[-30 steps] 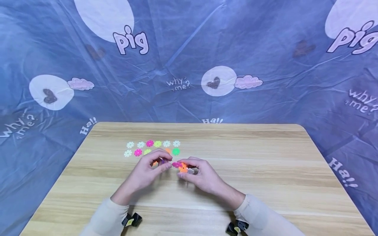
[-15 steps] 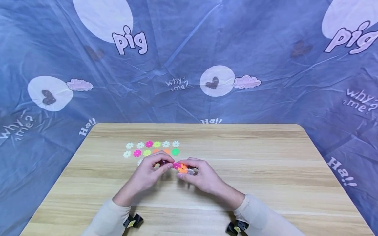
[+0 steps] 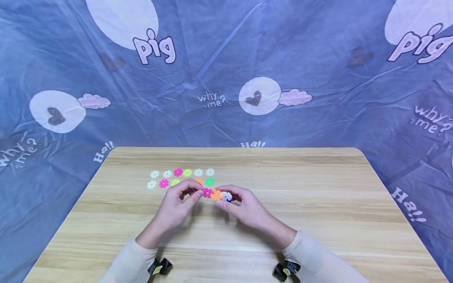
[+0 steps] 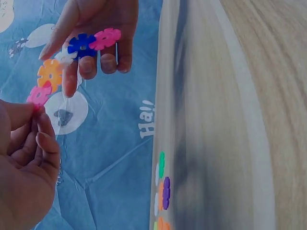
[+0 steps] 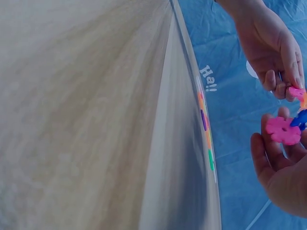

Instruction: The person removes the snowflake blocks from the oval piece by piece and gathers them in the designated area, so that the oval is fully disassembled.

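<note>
A short chain of flower-shaped plastic snowflake discs is held between the two hands above the table. In the head view my left hand (image 3: pixel 177 202) pinches the pink disc (image 3: pixel 207 193) at one end between thumb and forefinger. An orange disc (image 3: pixel 216 194) is slotted to it, followed by a white disc (image 3: pixel 227 196). My right hand (image 3: pixel 245 202) grips the chain near the orange and white discs with thumb and forefinger. The left wrist view shows a blue disc (image 4: pixel 81 45) and a second pink disc (image 4: pixel 106 38) lying along the right hand's fingers.
Loose discs lie in rows on the wooden table (image 3: pixel 318 188) beyond the hands, among them a green disc (image 3: pixel 210 181) and a yellow disc (image 3: pixel 187 172). The left hand hides part of the nearer rows. A blue printed cloth (image 3: pixel 219 125) hangs behind the table.
The left hand's fingertips have come onto the pink end disc, which they were just left of before. The right hand has tilted the chain, so the discs face the head camera more flatly.
</note>
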A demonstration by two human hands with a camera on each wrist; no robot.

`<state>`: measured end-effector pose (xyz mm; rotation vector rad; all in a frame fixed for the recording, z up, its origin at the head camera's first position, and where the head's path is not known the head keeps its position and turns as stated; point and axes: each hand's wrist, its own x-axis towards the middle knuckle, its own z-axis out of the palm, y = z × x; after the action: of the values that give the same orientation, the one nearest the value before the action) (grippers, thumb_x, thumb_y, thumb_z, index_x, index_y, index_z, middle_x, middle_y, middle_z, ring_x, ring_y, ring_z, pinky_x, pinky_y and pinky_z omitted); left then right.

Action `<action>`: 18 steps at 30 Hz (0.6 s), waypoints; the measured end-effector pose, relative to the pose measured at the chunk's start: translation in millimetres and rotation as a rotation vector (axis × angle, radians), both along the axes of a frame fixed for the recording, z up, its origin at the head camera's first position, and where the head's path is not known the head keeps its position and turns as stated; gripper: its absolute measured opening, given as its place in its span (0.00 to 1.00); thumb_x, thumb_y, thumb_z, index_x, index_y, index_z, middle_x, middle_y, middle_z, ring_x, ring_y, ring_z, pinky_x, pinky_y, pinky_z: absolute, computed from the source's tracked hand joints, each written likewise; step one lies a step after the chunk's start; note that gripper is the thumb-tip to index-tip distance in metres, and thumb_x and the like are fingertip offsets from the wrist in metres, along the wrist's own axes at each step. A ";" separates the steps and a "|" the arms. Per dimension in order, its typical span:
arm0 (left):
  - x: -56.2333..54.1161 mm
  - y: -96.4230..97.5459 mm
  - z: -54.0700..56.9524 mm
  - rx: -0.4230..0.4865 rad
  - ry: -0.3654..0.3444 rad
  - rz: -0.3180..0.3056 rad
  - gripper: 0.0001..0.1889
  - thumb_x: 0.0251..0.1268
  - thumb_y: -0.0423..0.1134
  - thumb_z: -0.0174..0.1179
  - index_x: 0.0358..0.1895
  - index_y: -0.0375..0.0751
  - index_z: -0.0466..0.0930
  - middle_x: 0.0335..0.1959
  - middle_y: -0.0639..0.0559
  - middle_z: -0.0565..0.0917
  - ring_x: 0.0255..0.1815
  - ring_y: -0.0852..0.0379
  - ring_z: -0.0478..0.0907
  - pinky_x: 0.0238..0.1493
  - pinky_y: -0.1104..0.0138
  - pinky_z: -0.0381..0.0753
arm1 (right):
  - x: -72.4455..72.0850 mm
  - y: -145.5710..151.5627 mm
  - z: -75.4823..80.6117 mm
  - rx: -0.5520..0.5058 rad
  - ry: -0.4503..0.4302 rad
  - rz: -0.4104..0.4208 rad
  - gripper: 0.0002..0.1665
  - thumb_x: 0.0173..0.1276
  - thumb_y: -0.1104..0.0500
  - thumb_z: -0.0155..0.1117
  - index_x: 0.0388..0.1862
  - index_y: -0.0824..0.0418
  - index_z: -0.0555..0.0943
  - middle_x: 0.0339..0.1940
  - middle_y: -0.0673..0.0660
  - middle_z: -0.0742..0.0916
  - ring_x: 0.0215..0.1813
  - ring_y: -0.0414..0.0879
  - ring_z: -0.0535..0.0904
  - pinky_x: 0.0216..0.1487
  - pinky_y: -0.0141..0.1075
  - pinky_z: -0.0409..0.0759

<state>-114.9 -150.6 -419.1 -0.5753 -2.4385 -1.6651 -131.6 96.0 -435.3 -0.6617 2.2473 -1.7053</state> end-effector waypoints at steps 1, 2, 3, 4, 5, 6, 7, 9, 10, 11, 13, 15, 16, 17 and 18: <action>0.0 0.2 -0.1 0.014 -0.010 0.003 0.04 0.74 0.27 0.65 0.47 0.37 0.86 0.42 0.45 0.88 0.41 0.62 0.82 0.44 0.68 0.86 | -0.1 0.5 -0.6 -0.009 0.001 0.002 0.23 0.78 0.54 0.70 0.68 0.58 0.84 0.52 0.61 0.91 0.43 0.49 0.87 0.49 0.38 0.87; 0.1 0.5 -0.1 0.023 -0.016 0.005 0.04 0.74 0.27 0.65 0.47 0.35 0.86 0.42 0.44 0.87 0.42 0.62 0.82 0.44 0.68 0.86 | -0.3 1.0 -1.3 -0.019 0.002 0.006 0.22 0.79 0.55 0.68 0.68 0.60 0.83 0.49 0.63 0.90 0.39 0.51 0.86 0.43 0.38 0.87; 0.0 0.8 -0.1 0.029 -0.025 0.006 0.04 0.74 0.27 0.65 0.47 0.35 0.86 0.42 0.43 0.87 0.42 0.62 0.82 0.44 0.68 0.86 | -0.3 1.4 -1.8 -0.026 0.003 0.007 0.22 0.81 0.55 0.67 0.68 0.62 0.83 0.46 0.66 0.90 0.36 0.52 0.85 0.39 0.38 0.87; 0.0 1.4 -0.1 0.031 -0.033 0.009 0.04 0.74 0.27 0.65 0.47 0.34 0.86 0.42 0.43 0.87 0.41 0.62 0.82 0.44 0.68 0.86 | -0.3 1.7 -2.1 -0.032 0.003 0.009 0.21 0.82 0.56 0.65 0.68 0.63 0.82 0.42 0.68 0.89 0.33 0.54 0.84 0.36 0.37 0.86; 0.0 2.2 0.0 0.030 -0.043 0.014 0.04 0.75 0.28 0.65 0.48 0.34 0.86 0.41 0.43 0.87 0.41 0.62 0.82 0.44 0.68 0.86 | -0.3 1.7 -2.2 -0.036 0.000 0.010 0.21 0.83 0.56 0.64 0.68 0.63 0.82 0.40 0.69 0.88 0.31 0.56 0.83 0.34 0.38 0.86; 0.2 3.0 0.1 0.029 -0.050 0.019 0.04 0.75 0.28 0.65 0.48 0.35 0.86 0.41 0.42 0.87 0.41 0.61 0.81 0.43 0.68 0.86 | -0.2 1.8 -1.9 -0.037 -0.002 0.010 0.21 0.83 0.56 0.63 0.68 0.64 0.81 0.38 0.71 0.87 0.30 0.58 0.82 0.33 0.39 0.86; 0.4 3.9 0.3 0.029 -0.055 0.019 0.05 0.75 0.29 0.65 0.48 0.35 0.86 0.41 0.42 0.87 0.41 0.61 0.81 0.44 0.67 0.86 | -0.3 1.7 -1.6 -0.036 -0.004 0.006 0.21 0.84 0.55 0.63 0.68 0.63 0.81 0.37 0.71 0.87 0.31 0.58 0.83 0.32 0.38 0.85; 0.9 5.8 0.3 0.030 -0.060 0.019 0.05 0.76 0.30 0.65 0.49 0.36 0.86 0.42 0.42 0.88 0.41 0.61 0.81 0.43 0.68 0.85 | -0.3 1.2 -0.6 -0.035 -0.006 -0.002 0.21 0.84 0.55 0.62 0.69 0.63 0.81 0.38 0.71 0.87 0.34 0.59 0.83 0.35 0.37 0.86; 1.3 6.9 0.2 0.030 -0.059 0.018 0.05 0.76 0.30 0.65 0.49 0.36 0.86 0.41 0.42 0.88 0.40 0.61 0.81 0.42 0.68 0.84 | -0.3 1.0 0.0 -0.036 -0.007 -0.003 0.21 0.84 0.54 0.62 0.69 0.63 0.81 0.39 0.71 0.87 0.35 0.59 0.84 0.36 0.37 0.86; 1.9 8.1 0.0 0.030 -0.059 0.017 0.05 0.76 0.30 0.65 0.49 0.36 0.87 0.41 0.43 0.88 0.39 0.61 0.80 0.41 0.68 0.84 | -0.2 0.9 0.5 -0.039 -0.010 -0.003 0.21 0.84 0.54 0.62 0.69 0.62 0.81 0.39 0.71 0.87 0.35 0.59 0.84 0.36 0.37 0.86; 2.8 10.7 -0.5 0.036 -0.049 0.015 0.06 0.75 0.30 0.66 0.49 0.36 0.87 0.41 0.44 0.88 0.37 0.61 0.79 0.38 0.69 0.82 | -0.1 0.8 1.7 -0.046 -0.013 0.000 0.22 0.85 0.54 0.61 0.70 0.62 0.80 0.40 0.71 0.86 0.36 0.58 0.84 0.37 0.38 0.86; 3.4 13.3 -1.2 0.047 -0.032 0.019 0.06 0.74 0.29 0.67 0.49 0.36 0.88 0.40 0.44 0.88 0.36 0.62 0.79 0.36 0.70 0.81 | 0.2 0.8 3.0 -0.054 -0.013 0.007 0.22 0.85 0.54 0.61 0.70 0.62 0.80 0.41 0.71 0.86 0.37 0.58 0.84 0.39 0.38 0.87; 3.5 14.7 -1.4 0.054 -0.023 0.022 0.06 0.74 0.29 0.67 0.49 0.36 0.88 0.40 0.44 0.88 0.35 0.62 0.78 0.35 0.70 0.81 | 0.3 0.9 3.5 -0.057 -0.009 0.010 0.22 0.85 0.54 0.61 0.70 0.62 0.80 0.42 0.71 0.86 0.37 0.58 0.84 0.39 0.38 0.87; 3.5 16.0 -1.5 0.062 -0.017 0.027 0.06 0.73 0.29 0.68 0.48 0.36 0.89 0.39 0.44 0.89 0.35 0.62 0.78 0.35 0.70 0.81 | 0.4 1.0 4.0 -0.060 -0.005 0.012 0.22 0.85 0.54 0.61 0.70 0.62 0.80 0.43 0.71 0.86 0.38 0.57 0.84 0.40 0.37 0.87; 3.4 17.3 -1.6 0.068 -0.011 0.033 0.06 0.73 0.29 0.68 0.48 0.36 0.90 0.39 0.44 0.89 0.35 0.62 0.78 0.35 0.70 0.80 | 0.5 1.1 4.5 -0.064 -0.001 0.013 0.22 0.85 0.55 0.61 0.70 0.63 0.80 0.45 0.71 0.87 0.39 0.57 0.84 0.41 0.36 0.87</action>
<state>-111.6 -133.3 -420.7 -0.5150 -2.3744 -1.7350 -131.1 97.0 -430.8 -0.6883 2.1912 -1.7770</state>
